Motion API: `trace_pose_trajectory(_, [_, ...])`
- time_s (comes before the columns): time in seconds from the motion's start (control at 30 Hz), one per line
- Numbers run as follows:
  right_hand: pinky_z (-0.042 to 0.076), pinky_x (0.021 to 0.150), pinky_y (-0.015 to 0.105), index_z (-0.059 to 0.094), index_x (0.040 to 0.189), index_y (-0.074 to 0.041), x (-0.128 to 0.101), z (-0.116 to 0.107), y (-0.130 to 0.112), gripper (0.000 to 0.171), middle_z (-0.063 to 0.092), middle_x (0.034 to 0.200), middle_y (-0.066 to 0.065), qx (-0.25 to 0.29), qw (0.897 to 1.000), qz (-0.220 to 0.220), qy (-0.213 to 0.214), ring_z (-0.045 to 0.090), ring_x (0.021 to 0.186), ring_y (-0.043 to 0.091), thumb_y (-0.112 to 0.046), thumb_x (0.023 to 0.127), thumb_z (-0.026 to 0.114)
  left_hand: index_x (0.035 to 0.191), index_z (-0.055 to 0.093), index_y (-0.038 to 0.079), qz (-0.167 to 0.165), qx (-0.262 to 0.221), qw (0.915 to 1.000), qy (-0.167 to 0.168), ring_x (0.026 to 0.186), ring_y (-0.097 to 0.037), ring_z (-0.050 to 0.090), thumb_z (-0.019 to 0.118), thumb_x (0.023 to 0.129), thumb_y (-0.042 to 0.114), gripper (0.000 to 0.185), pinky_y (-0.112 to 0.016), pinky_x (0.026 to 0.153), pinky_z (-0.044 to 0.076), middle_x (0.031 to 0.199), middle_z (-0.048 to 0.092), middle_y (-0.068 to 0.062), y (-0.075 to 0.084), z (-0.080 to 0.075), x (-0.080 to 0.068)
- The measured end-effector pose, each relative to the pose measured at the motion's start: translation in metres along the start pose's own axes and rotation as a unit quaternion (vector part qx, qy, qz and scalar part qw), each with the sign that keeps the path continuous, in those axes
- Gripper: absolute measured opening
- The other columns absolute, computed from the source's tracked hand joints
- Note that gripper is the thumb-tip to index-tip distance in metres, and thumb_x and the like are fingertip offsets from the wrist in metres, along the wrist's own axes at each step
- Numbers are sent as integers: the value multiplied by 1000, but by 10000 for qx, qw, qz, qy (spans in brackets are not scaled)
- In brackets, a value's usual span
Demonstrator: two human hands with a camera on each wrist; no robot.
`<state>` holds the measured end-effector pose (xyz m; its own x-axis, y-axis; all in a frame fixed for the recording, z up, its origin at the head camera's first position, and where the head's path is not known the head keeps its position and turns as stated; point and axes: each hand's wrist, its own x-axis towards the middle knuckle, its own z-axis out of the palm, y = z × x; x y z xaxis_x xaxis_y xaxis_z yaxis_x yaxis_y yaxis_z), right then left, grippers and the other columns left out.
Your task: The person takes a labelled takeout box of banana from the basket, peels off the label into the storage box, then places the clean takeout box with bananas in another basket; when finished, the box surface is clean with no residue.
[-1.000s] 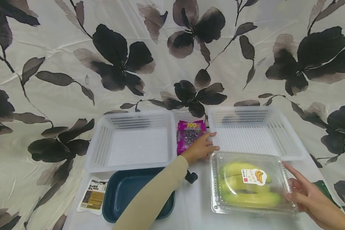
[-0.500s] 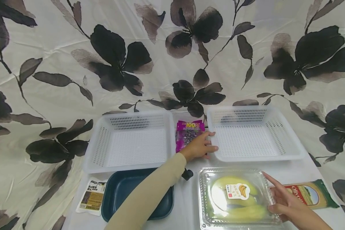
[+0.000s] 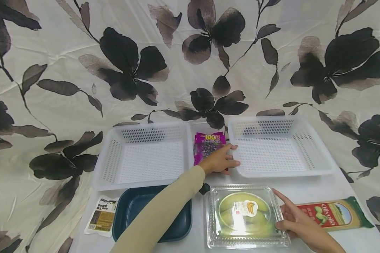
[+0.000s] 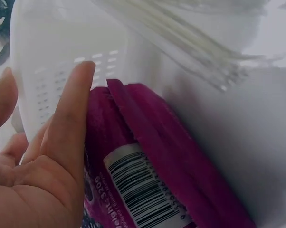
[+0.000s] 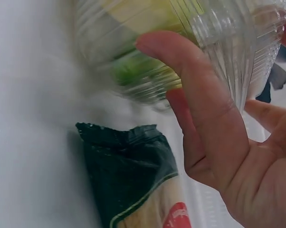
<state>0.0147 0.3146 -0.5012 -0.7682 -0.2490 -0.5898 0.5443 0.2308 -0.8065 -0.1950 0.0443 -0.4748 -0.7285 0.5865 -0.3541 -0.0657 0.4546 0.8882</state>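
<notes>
My right hand [image 3: 299, 223] grips the right edge of a clear plastic box of bananas [image 3: 247, 230], thumb on top in the head view. In the right wrist view my right hand's [image 5: 219, 123] thumb and fingers wrap the side of this box [image 5: 147, 71]. Whether the box touches the table I cannot tell. My left hand [image 3: 220, 160] reaches over a purple snack bag [image 3: 207, 147], fingertips at the left rim of the right white basket [image 3: 282, 172]. The left wrist view has my left hand's [image 4: 48, 161] fingers extended beside the bag [image 4: 157, 137].
Another white basket [image 3: 152, 165] stands left of the bag. A dark blue tray [image 3: 130, 214] lies in front, partly under my left sleeve [image 3: 164, 207]. A white-and-brown packet [image 3: 102, 215] is at its left. An Olivoilà pack [image 3: 339, 214] lies right of my right hand.
My right hand has carried the box of bananas leftward and nearer to me, uncovering the Olivoilà pack. My left hand has stayed by the right basket's rim.
</notes>
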Motion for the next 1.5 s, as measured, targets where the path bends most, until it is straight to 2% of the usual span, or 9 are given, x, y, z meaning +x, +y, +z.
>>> trace_pose_trajectory(0.13, [61,73,38,-3,165,-28,4,3,0,100,49,112,12,-105,9999,-35,83,61,96,23,-12,93,64,154,40,27,-24,80,9999,-112,103,-33,71,74,95,24,68,-39,75,64,144,60,-19,3,-2,0])
trace_pose_trajectory(0.27, [60,69,36,-1,165,-27,6,4,0,100,47,112,12,-191,9996,-18,203,59,94,22,-13,92,66,155,38,26,-64,182,9997,-180,104,-34,71,74,96,24,69,-33,70,64,142,61,-19,6,-4,0])
trace_pose_trajectory(0.63, [60,73,38,-1,165,-28,9,1,-2,99,46,111,13,-23,9998,-165,62,58,97,23,-13,93,65,154,39,30,-179,298,9992,-202,95,-30,70,74,95,25,68,-30,67,62,133,68,-13,7,-5,0])
trace_pose_trajectory(0.83, [60,75,39,-2,165,-28,9,1,-1,98,45,113,13,-22,9999,-85,76,57,98,24,-14,95,65,154,39,30,-170,323,9991,-215,86,-22,68,73,96,25,68,-29,68,62,130,69,-11,9,-5,-1])
trace_pose_trajectory(1.07, [61,83,44,-3,165,-27,8,0,-1,96,45,121,16,-21,10000,-75,-46,61,103,25,-19,98,65,157,37,29,-183,179,9990,-376,100,-32,70,73,96,23,72,-34,77,64,140,64,-15,8,-9,-3])
trace_pose_trajectory(1.2, [60,84,45,-2,165,-27,6,-3,-2,95,44,127,18,-197,9998,47,-23,62,105,25,-24,99,65,161,32,26,-54,270,9985,-472,107,-35,70,72,97,23,76,-34,80,63,146,59,-17,9,-12,-7])
trace_pose_trajectory(1.33, [60,81,43,0,165,-27,4,-6,-4,93,42,135,22,-437,9990,25,-47,62,107,26,-26,99,66,162,30,23,140,562,9974,-428,118,-26,69,70,98,27,75,-31,86,62,150,56,-14,9,-16,-17])
trace_pose_trajectory(1.43, [61,83,45,1,165,-26,2,-11,-7,92,38,140,26,-516,9985,-91,-172,62,111,27,-25,100,65,160,35,19,392,941,9945,-254,131,-22,61,67,100,29,70,-34,104,55,150,56,-13,10,-22,-31])
trace_pose_trajectory(1.5, [61,85,47,2,165,-24,0,-14,-9,91,38,143,28,-671,9974,-165,-193,63,113,28,-25,100,66,156,42,13,594,1293,9898,-57,137,-25,57,66,100,29,63,-39,112,49,147,59,-13,9,-24,-41])
